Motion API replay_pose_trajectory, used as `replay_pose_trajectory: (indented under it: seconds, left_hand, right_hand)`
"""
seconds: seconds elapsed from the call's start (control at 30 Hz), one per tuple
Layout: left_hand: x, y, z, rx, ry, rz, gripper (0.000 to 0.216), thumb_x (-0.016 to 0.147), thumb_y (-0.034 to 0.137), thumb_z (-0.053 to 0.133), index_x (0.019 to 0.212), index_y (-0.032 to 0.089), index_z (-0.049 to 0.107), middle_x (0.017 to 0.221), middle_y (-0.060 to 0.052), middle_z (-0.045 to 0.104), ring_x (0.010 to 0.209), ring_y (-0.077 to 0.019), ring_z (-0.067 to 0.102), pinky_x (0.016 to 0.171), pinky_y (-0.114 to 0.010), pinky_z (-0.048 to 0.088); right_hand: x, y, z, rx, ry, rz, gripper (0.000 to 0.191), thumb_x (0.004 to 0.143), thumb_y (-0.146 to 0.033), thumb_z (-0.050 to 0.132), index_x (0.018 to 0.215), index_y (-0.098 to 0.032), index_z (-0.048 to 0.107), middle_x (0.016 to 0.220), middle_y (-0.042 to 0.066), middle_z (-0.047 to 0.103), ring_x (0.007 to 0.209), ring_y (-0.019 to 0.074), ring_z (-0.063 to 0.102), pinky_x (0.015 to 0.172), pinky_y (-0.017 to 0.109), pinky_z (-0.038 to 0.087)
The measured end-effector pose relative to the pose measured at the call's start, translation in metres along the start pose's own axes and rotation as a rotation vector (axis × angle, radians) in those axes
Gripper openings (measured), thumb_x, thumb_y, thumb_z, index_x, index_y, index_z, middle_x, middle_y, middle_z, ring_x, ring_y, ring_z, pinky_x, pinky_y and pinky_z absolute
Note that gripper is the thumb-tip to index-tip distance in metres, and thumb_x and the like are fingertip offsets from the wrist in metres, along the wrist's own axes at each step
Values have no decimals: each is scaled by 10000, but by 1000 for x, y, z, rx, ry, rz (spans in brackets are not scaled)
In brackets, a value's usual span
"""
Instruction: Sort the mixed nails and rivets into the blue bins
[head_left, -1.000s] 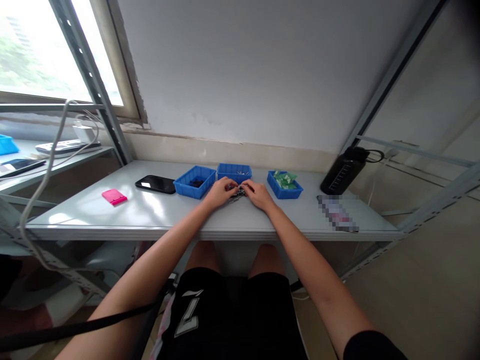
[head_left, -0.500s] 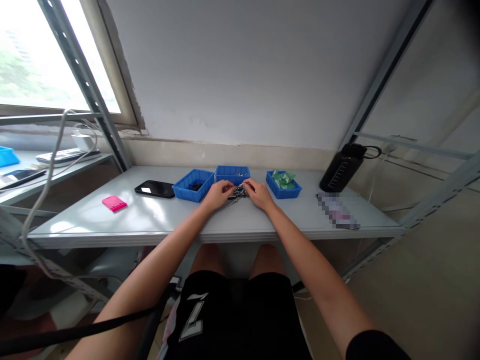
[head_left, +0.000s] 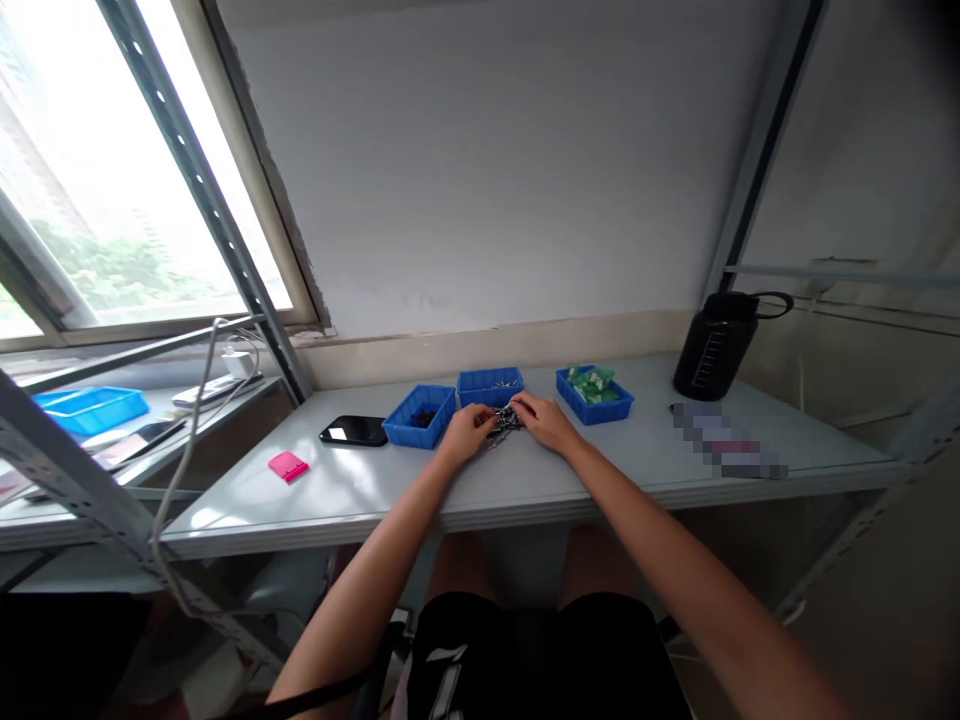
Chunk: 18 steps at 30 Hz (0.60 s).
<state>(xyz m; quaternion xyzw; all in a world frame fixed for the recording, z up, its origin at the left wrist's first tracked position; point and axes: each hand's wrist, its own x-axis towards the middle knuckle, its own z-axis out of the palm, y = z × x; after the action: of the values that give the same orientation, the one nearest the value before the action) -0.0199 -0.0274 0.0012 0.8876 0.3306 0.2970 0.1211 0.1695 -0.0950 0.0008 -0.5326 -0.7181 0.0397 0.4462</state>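
Both hands work at a pile of small dark and silvery metal pieces [head_left: 507, 424], too small to name, on the tabletop. My left hand [head_left: 468, 432] is at the pile's left side, its fingers closed in a pinch; what they hold is hidden. From the right, my right hand [head_left: 545, 421] reaches over the pile with thumb and fingertips together on something too small to make out. Behind the hands stands a blue bin [head_left: 489, 384] with a few silvery pieces. Left of them is a blue bin [head_left: 417, 425] holding dark pieces.
A blue bin [head_left: 606, 411] with green-and-white packets stands to the right. Farther right are a black bottle [head_left: 716, 350] and a blurred flat item [head_left: 724, 440]. A black phone [head_left: 352, 431] and a pink item [head_left: 287, 465] lie left. Metal posts [head_left: 202, 190] frame the table.
The camera view has shifted, so the table appears lower and farther right. Both hands stay at the metal pile, with fingers still bent over it.
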Motion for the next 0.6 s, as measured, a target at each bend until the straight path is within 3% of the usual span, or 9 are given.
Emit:
replay_pose_trajectory:
  seconds: [0.6]
  left_hand:
    - [1,-6,1,-22,-22,-5,276,933,339,553,1122,142,589,1098,-80,620,931,-184,622,810,-380,549]
  right_hand:
    - [-1,-1,-2,-46,-117,49,270,948,-373,532,1080,-148,602,1002,42,645,835,140,633,763,338,547]
